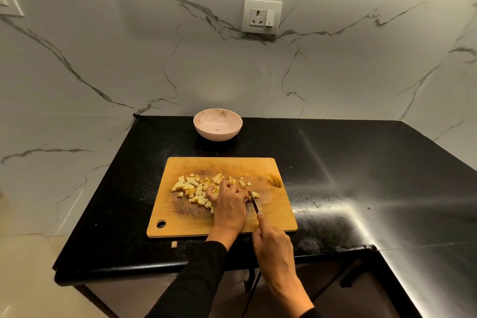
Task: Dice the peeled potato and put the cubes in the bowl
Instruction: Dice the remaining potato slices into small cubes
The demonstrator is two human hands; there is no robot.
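Cubes: small, light, firm, likely damp and slippery; heaped left of centre on the board; one stray cube lies on the counter off the board's near edge.
Slices: uncut, near the board's right edge.
Left hand: fingers curled, pressing potato at the heap's right side.
Right hand: grips the knife, blade just beside the left fingers.
Bowl: behind the board, nearly empty.
Handling: gather cubes by scooping, not pinching singly.

Honestly there's nothing readable anywhere here, no words, brands or numbers. The wall socket plate is plain white, and the bowl and cutting board carry no print I can make out.
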